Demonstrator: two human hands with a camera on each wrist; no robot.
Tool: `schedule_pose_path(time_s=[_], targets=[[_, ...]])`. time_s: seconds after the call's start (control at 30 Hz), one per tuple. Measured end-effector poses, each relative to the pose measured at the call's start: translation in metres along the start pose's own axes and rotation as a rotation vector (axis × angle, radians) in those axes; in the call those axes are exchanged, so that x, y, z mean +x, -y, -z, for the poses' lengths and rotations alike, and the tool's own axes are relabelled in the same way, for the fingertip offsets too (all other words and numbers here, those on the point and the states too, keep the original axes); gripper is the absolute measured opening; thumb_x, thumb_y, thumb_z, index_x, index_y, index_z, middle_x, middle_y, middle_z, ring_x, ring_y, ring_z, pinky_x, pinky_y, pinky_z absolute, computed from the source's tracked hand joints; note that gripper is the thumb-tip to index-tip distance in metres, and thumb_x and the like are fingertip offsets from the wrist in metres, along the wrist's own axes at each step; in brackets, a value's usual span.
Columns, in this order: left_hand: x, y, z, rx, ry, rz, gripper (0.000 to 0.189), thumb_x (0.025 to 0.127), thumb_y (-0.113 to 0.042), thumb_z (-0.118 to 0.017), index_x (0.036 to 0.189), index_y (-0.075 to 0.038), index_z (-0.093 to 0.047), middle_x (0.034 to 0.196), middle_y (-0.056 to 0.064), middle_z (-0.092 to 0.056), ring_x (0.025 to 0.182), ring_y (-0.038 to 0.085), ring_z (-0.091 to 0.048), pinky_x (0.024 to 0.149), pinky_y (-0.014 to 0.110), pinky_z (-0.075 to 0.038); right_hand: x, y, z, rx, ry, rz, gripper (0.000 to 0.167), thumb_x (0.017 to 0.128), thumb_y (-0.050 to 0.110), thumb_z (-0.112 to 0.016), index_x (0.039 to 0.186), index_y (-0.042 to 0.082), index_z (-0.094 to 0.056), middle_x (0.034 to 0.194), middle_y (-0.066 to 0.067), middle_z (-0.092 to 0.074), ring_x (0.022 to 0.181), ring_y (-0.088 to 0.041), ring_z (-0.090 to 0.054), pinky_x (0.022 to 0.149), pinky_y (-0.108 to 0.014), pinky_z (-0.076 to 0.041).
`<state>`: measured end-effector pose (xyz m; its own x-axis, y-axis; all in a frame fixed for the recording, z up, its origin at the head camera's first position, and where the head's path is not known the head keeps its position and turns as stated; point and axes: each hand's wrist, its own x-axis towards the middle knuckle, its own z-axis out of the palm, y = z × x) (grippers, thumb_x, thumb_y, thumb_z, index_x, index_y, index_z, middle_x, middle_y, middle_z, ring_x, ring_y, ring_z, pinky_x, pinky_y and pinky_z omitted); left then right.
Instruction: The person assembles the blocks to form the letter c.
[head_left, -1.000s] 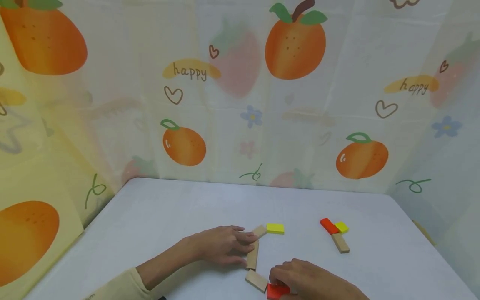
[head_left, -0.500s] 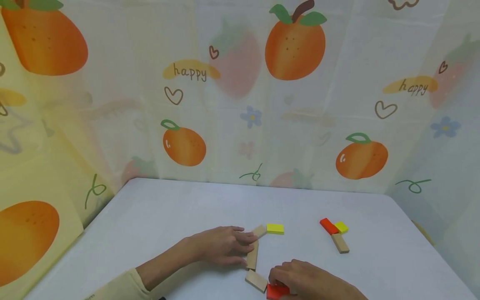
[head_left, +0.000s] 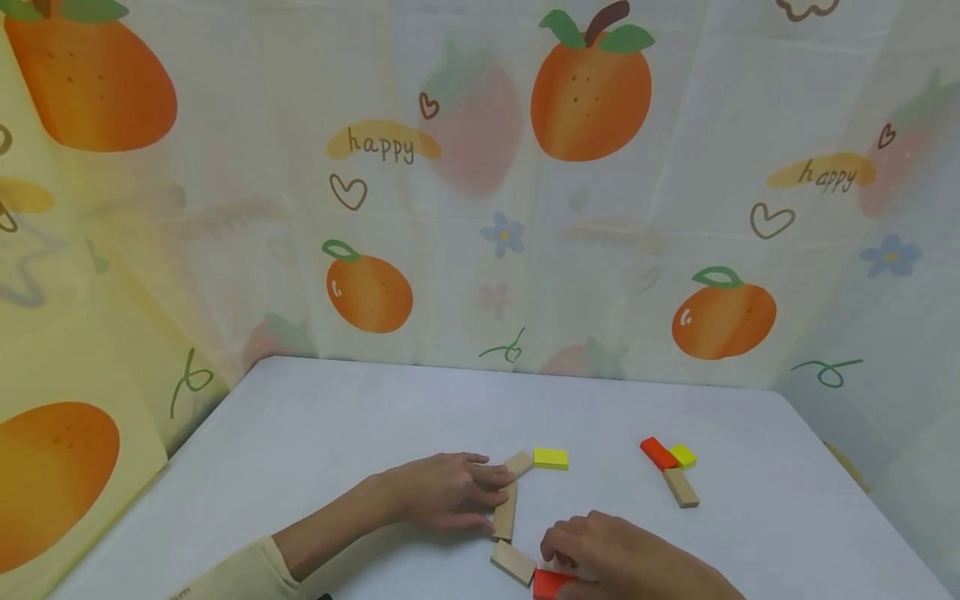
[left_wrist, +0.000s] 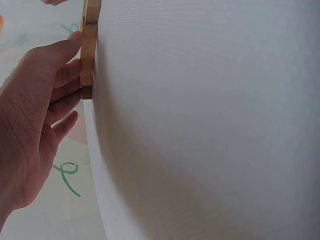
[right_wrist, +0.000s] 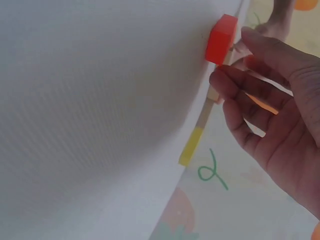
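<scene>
A bent row of flat blocks lies on the table. In the head view it runs from a yellow block through a far wooden block, a long wooden block and a near wooden block to a red block. My left hand rests its fingertips on the far and long wooden blocks; in the left wrist view its fingers lie along the wood. Beside the red block is my right hand, its thumb and bent fingers apart and nothing pinched between them.
Farther right on the white table, a second red block, a small yellow block and a wooden block lie together. A fruit-patterned curtain hangs behind the table's back edge.
The fingers of my right hand have lifted slightly off the red block, uncovering more of its top. My left hand and the blocks stay where they were.
</scene>
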<state>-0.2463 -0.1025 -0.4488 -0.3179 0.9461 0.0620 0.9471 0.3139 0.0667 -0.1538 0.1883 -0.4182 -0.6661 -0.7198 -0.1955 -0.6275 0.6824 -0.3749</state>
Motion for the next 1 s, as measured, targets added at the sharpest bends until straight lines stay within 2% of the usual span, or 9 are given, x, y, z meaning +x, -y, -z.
schedule_pose_path(time_s=[0.17, 0.3, 0.4, 0.5, 0.7, 0.83, 1.0], targets=[[0.001, -0.001, 0.0, 0.011, 0.002, 0.0, 0.047, 0.107, -0.045, -0.057, 0.141, -0.015, -0.066, 0.153, 0.002, -0.059, 0.145, 0.011, -0.055, 0.122, 0.036, -0.046, -0.008, -0.001, 0.004, -0.076, -0.103, 0.06, 0.02, 0.097, 0.039, -0.073, 0.114, 0.031, -0.067, 0.097, 0.024, -0.065, 0.084, 0.007, -0.052, 0.075, -0.015, -0.055], [0.001, -0.001, 0.001, 0.0, 0.008, 0.01, 0.047, 0.107, -0.045, -0.057, 0.141, -0.015, -0.066, 0.153, 0.001, -0.059, 0.145, 0.011, -0.054, 0.122, 0.036, -0.046, -0.011, -0.005, 0.013, -0.12, -0.167, 0.021, 0.022, 0.095, 0.033, -0.077, 0.115, 0.029, -0.069, 0.102, 0.019, -0.069, 0.086, 0.004, -0.055, 0.079, -0.018, -0.058], [0.001, -0.001, 0.0, 0.002, 0.011, 0.01, 0.047, 0.107, -0.045, -0.057, 0.142, -0.015, -0.065, 0.154, 0.001, -0.058, 0.146, 0.011, -0.054, 0.122, 0.036, -0.046, -0.01, -0.013, 0.024, -0.098, -0.196, -0.061, 0.023, 0.093, 0.031, -0.08, 0.113, 0.025, -0.07, 0.102, 0.015, -0.071, 0.087, 0.0, -0.059, 0.079, -0.02, -0.059], [0.0, -0.001, -0.001, 0.021, 0.009, 0.002, 0.047, 0.107, -0.044, -0.056, 0.142, -0.015, -0.065, 0.154, 0.002, -0.058, 0.146, 0.011, -0.054, 0.122, 0.035, -0.046, -0.013, -0.023, 0.035, -0.111, -0.281, -0.093, 0.022, 0.091, 0.026, -0.081, 0.11, 0.021, -0.072, 0.1, 0.011, -0.071, 0.087, -0.004, -0.062, 0.076, -0.02, -0.059], [-0.001, 0.0, -0.001, 0.027, 0.004, -0.002, 0.047, 0.107, -0.045, -0.056, 0.143, -0.014, -0.065, 0.155, 0.002, -0.058, 0.147, 0.012, -0.054, 0.122, 0.035, -0.046, -0.021, -0.059, 0.05, -0.219, -0.472, -0.085, 0.021, 0.088, 0.015, -0.083, 0.105, 0.015, -0.072, 0.097, 0.007, -0.071, 0.085, -0.008, -0.062, 0.075, -0.027, -0.059], [-0.001, -0.001, 0.0, 0.007, 0.006, 0.007, 0.047, 0.107, -0.044, -0.057, 0.142, -0.015, -0.065, 0.155, 0.003, -0.058, 0.147, 0.014, -0.054, 0.122, 0.036, -0.046, -0.023, -0.09, 0.054, -0.21, -0.488, -0.166, 0.019, 0.088, 0.009, -0.081, 0.105, 0.009, -0.072, 0.095, 0.006, -0.07, 0.083, -0.012, -0.062, 0.076, -0.03, -0.059], [-0.001, -0.002, 0.0, 0.003, 0.004, -0.002, 0.047, 0.107, -0.044, -0.057, 0.142, -0.014, -0.065, 0.154, 0.003, -0.058, 0.146, 0.014, -0.054, 0.122, 0.035, -0.046, -0.024, -0.118, 0.054, -0.114, -0.444, -0.314, 0.02, 0.088, 0.002, -0.079, 0.106, 0.003, -0.072, 0.098, -0.002, -0.073, 0.088, -0.017, -0.064, 0.079, -0.038, -0.063]])
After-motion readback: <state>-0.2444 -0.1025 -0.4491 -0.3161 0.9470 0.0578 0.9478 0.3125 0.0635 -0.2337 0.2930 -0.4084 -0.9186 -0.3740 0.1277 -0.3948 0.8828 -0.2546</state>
